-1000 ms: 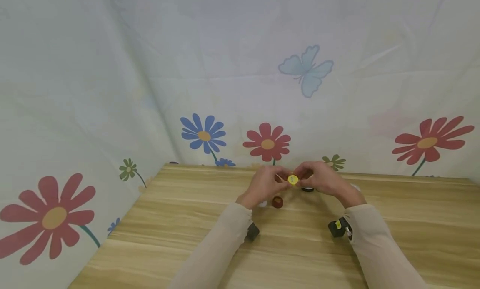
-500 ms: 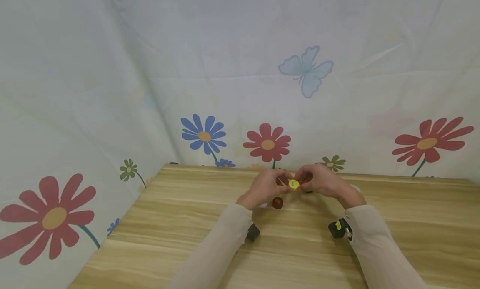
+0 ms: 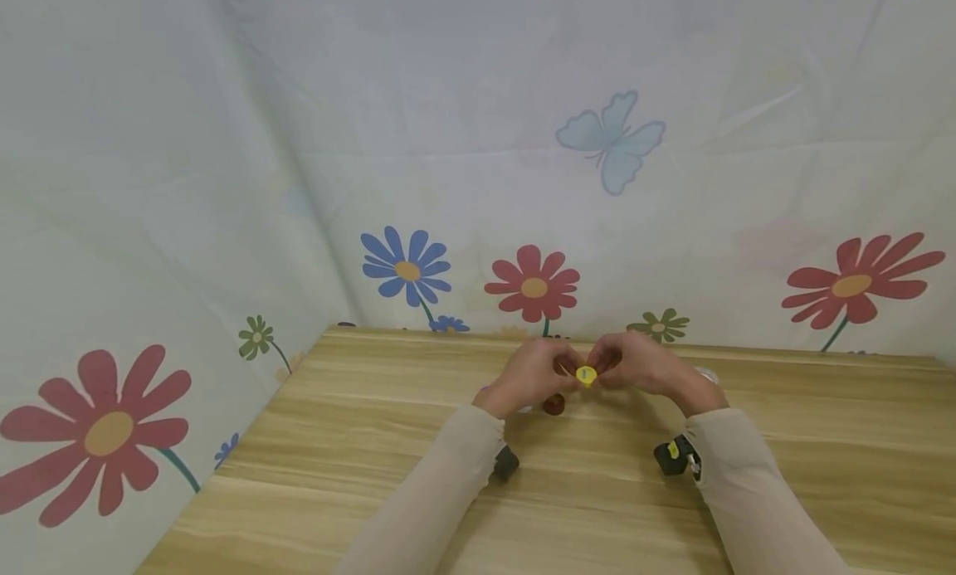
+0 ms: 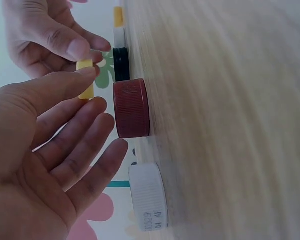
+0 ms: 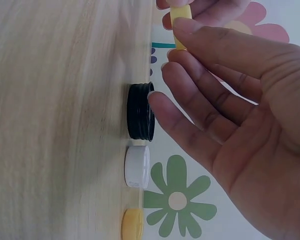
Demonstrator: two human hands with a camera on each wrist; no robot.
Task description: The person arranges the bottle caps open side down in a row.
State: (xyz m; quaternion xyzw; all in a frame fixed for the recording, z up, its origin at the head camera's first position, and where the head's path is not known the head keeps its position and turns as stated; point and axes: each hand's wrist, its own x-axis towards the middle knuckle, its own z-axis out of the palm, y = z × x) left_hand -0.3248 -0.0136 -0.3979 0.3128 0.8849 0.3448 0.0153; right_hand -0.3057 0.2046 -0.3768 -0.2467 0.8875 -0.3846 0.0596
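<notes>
A small yellow bottle cap point(image 3: 586, 376) is held just above the wooden table, pinched from both sides. My left hand point(image 3: 530, 372) grips its left edge with thumb and forefinger. My right hand point(image 3: 642, 363) pinches the opposite edge. In the left wrist view, the yellow cap point(image 4: 87, 93) stands on edge between the thumbs, its other left fingers spread loosely. Close by on the table sit a dark red cap point(image 4: 132, 109) and a white ridged cap point(image 4: 149, 197). A black cap point(image 5: 140, 111) lies near my right fingertips.
Past the black cap stand another white cap point(image 5: 137, 166) and an orange-yellow cap point(image 5: 132, 224), roughly in a row. The wooden table point(image 3: 358, 442) ends at a flower-printed cloth point(image 3: 463, 143). Black wrist cameras hang under both sleeves.
Both hands have lowered slightly toward the table with the yellow cap between them. The black cap, visible earlier in the head view, is now hidden behind the right hand.
</notes>
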